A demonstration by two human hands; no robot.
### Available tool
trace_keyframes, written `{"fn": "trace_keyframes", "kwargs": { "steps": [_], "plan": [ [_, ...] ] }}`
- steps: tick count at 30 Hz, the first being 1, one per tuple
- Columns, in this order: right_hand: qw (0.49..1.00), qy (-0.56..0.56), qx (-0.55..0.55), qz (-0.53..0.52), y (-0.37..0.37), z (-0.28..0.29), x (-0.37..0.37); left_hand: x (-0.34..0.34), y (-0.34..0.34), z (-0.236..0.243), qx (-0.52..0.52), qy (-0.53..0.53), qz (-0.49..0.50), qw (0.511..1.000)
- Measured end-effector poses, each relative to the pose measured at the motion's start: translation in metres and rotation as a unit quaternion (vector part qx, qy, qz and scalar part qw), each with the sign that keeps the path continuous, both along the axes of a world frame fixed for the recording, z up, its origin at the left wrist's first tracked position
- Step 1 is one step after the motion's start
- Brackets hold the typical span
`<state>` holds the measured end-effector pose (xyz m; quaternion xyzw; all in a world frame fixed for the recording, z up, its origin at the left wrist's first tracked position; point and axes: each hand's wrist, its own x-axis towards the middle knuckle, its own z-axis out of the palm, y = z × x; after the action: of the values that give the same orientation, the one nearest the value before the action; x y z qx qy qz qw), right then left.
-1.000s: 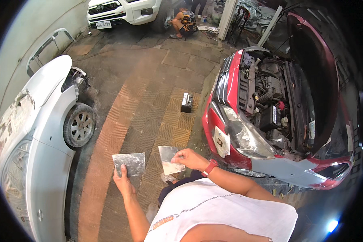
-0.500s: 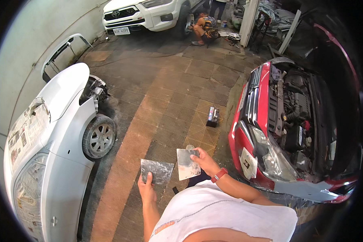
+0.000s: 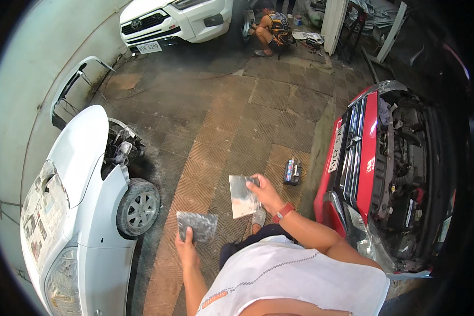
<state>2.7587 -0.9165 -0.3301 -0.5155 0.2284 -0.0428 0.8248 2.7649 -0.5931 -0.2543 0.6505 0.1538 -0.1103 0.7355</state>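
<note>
My left hand (image 3: 187, 247) is closed on the lower edge of a flat dark-grey square sheet (image 3: 201, 225) with pale smears, the thumb lying on its face. Just to the right and slightly higher, my right hand (image 3: 267, 194), a red band on its wrist, pinches a flat rectangular plate (image 3: 242, 203) by its right edge. Grey covers the upper part of that plate; its lower part is whitish. The two flat pieces are held apart, in front of my body above the floor. What they are made of I cannot tell.
A white car (image 3: 102, 221), partly papered over, stands at left; a red car (image 3: 366, 152) with its engine bay exposed is at right. A car battery (image 3: 292, 172) sits on the tiled floor (image 3: 216, 131). Ahead, a person (image 3: 274, 30) crouches by a white pickup (image 3: 195, 23).
My view has shifted, so the cars and battery sit differently in it. One of my feet now shows below the plate. Both hands keep their holds.
</note>
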Motion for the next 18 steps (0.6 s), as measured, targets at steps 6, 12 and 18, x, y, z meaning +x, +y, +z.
{"fn": "trace_keyframes", "kwargs": {
  "steps": [6, 12, 18],
  "plan": [
    [0.998, -0.018, 0.030, -0.045, -0.074, 0.026, 0.052, 0.089, -0.063, 0.008, -0.040, -0.035, -0.028, 0.998],
    [0.986, 0.028, 0.119, -0.112, -0.088, 0.014, 0.068, 0.155, -0.127, -0.013, -0.034, 0.010, -0.131, 0.991],
    [0.985, 0.008, 0.013, -0.172, -0.119, 0.015, 0.140, 0.239, -0.227, 0.000, -0.059, 0.033, -0.343, 0.937]
  ]
}}
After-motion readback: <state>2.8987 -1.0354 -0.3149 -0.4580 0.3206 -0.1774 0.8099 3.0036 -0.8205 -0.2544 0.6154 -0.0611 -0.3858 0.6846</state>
